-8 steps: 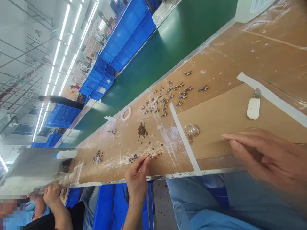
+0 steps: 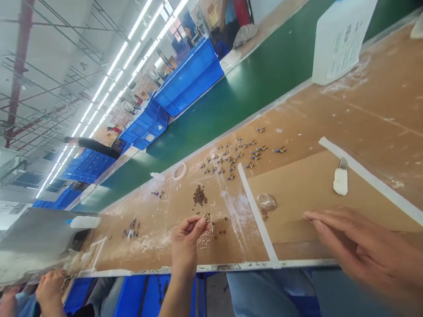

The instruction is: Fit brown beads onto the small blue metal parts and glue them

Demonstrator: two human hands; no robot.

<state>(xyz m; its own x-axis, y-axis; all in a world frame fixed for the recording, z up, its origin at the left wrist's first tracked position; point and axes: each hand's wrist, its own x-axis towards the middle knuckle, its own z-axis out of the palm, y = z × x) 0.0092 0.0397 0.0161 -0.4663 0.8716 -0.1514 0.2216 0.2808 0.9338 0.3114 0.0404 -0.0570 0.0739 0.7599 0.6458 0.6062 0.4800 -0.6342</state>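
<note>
Pinch-shaped over the worktop (image 2: 343, 115), toward its near edge, the right hand (image 2: 366, 246) hides whether it holds anything, while the left hand (image 2: 187, 235) grasps a small dark piece (image 2: 207, 216) between thumb and finger, probably to keep it exposed

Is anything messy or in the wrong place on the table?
A few small brown pieces lie scattered away from their pile, toward the near edge of the table. They look like strays because most others sit heaped together, though that may be on purpose.
</note>
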